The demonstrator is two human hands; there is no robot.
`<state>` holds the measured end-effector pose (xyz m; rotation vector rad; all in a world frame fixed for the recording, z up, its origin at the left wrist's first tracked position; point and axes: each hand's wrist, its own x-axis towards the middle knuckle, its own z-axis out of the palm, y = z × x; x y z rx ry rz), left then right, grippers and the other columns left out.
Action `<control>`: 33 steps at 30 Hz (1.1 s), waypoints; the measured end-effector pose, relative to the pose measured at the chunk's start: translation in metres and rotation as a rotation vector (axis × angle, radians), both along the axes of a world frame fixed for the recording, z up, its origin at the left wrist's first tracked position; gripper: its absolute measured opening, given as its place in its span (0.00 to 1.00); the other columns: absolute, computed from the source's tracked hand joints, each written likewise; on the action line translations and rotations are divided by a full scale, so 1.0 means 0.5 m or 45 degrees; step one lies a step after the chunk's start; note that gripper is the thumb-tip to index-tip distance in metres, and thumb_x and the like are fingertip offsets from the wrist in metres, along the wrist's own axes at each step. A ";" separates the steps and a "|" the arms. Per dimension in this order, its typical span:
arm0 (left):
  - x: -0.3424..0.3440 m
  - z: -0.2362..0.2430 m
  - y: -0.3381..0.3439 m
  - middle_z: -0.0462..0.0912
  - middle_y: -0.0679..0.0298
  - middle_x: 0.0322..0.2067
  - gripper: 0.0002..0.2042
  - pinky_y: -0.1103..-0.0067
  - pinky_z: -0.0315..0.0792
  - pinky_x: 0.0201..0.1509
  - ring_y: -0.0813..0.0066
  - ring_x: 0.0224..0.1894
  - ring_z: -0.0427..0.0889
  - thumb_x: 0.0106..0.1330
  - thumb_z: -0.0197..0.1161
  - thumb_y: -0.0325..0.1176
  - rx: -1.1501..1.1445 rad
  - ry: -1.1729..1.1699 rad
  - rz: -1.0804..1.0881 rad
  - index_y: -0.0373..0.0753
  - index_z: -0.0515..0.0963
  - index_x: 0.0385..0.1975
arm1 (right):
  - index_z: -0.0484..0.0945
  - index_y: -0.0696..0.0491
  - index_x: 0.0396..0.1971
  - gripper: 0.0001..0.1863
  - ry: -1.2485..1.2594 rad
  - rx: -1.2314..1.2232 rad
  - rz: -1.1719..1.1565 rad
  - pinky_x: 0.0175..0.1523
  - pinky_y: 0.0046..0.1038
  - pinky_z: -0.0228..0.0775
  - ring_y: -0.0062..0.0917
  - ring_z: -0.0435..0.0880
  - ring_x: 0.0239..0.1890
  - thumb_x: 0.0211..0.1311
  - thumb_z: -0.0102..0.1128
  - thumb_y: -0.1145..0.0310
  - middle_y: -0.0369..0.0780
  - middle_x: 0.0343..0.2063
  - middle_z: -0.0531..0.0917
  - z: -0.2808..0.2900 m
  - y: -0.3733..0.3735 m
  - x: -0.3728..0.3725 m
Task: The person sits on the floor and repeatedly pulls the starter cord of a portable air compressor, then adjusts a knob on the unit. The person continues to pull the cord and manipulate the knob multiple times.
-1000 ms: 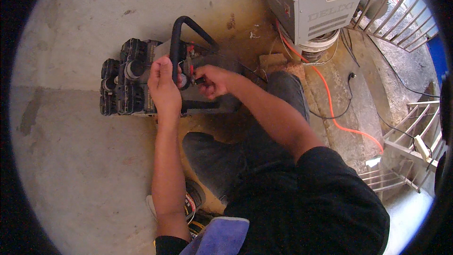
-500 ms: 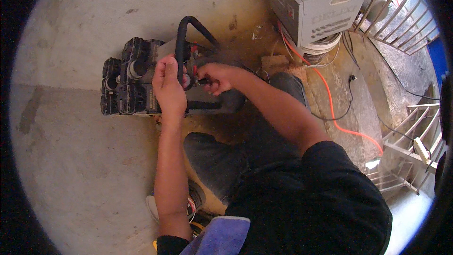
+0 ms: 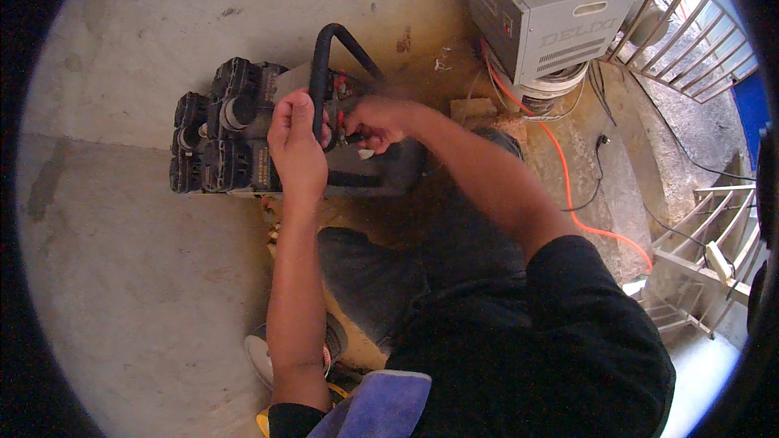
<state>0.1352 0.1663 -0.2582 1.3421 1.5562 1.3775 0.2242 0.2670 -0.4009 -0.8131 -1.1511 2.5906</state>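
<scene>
A dark air compressor [image 3: 373,166] with several black ribbed motor heads [image 3: 235,113] is in front of me by the wall. Its bent black carrying handle [image 3: 323,65] rises between my hands. Beside the handle, my left hand [image 3: 297,139] is closed, its thumb up and fingers curled in; what they grip is hidden. Just right of the handle, my right hand [image 3: 383,123] closes around the small fittings, next to a red knob [image 3: 341,119]. The part in its fingers is too small to make out. A small whitish piece [image 3: 367,153] shows below those fingers.
A grey metal cabinet [image 3: 560,32] sits on a white bucket [image 3: 556,89] at the far right. Bricks [image 3: 479,109], an orange hose [image 3: 564,170] and black cables [image 3: 599,170] lie near it. White metal racks [image 3: 698,268] stand at right. A purple cloth [image 3: 381,405] hangs near me.
The whitish piece now shows below my right fingers. My right hand has shifted slightly at the fittings. The gauge seen beside my left fingers earlier is now covered. The view has moved slightly.
</scene>
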 end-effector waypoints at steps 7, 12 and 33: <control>-0.016 -0.012 0.005 0.79 0.71 0.28 0.14 0.85 0.64 0.26 0.85 0.25 0.71 0.72 0.54 0.43 -0.002 0.069 -0.018 0.41 0.77 0.44 | 0.68 0.49 0.23 0.08 -0.022 0.030 0.157 0.20 0.25 0.60 0.20 0.64 0.15 0.55 0.57 0.66 0.34 0.16 0.68 0.012 0.022 0.009; -0.003 -0.005 0.001 0.78 0.71 0.27 0.13 0.85 0.64 0.26 0.85 0.25 0.71 0.72 0.54 0.43 -0.008 0.018 0.004 0.41 0.77 0.43 | 0.69 0.49 0.26 0.06 -0.109 0.065 0.208 0.19 0.24 0.58 0.19 0.64 0.15 0.58 0.55 0.66 0.34 0.16 0.69 0.033 0.026 0.010; -0.012 -0.013 0.004 0.75 0.70 0.25 0.15 0.85 0.62 0.23 0.85 0.22 0.69 0.72 0.53 0.44 0.031 0.021 -0.052 0.39 0.75 0.44 | 0.71 0.42 0.36 0.05 -0.318 0.344 0.429 0.27 0.32 0.62 0.22 0.69 0.19 0.62 0.56 0.66 0.33 0.18 0.69 0.075 0.047 0.014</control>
